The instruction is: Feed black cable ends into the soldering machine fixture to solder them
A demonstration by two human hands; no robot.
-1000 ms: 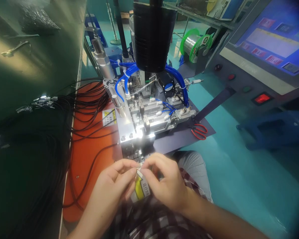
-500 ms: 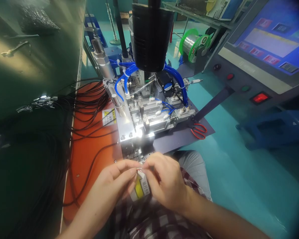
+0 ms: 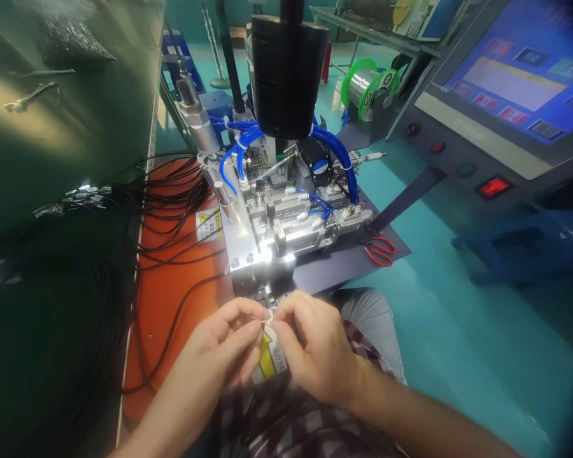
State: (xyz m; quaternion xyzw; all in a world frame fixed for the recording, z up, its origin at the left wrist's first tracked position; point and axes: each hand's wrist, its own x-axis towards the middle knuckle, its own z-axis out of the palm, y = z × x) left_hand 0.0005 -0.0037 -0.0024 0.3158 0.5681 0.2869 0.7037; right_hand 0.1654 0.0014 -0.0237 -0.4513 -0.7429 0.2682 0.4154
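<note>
Both hands meet in front of a metal bench machine [image 3: 293,242]. My left hand [image 3: 226,337] is closed, thumb and forefinger pinching a thin pale wire [image 3: 267,320]. Close against it, my right hand [image 3: 315,346] has its thumb and forefinger bent together at the other side of the wire. The fingertips hide most of the wire, and its far ends cannot be made out. Below the fingers is a label with a yellow arrow [image 3: 266,359] on a white ground.
Black cables [image 3: 181,191] run over the orange board [image 3: 186,299] on the left. Red-handled cutters [image 3: 381,250] lie right of the machine. A black nozzle [image 3: 289,76] hangs above. Beyond are a green solder spool [image 3: 367,86] and a control screen [image 3: 520,89].
The fingertips have parted slightly, and the wire between them shows as a small pale curve. The view has shifted a little; the machine and cables stay put.
</note>
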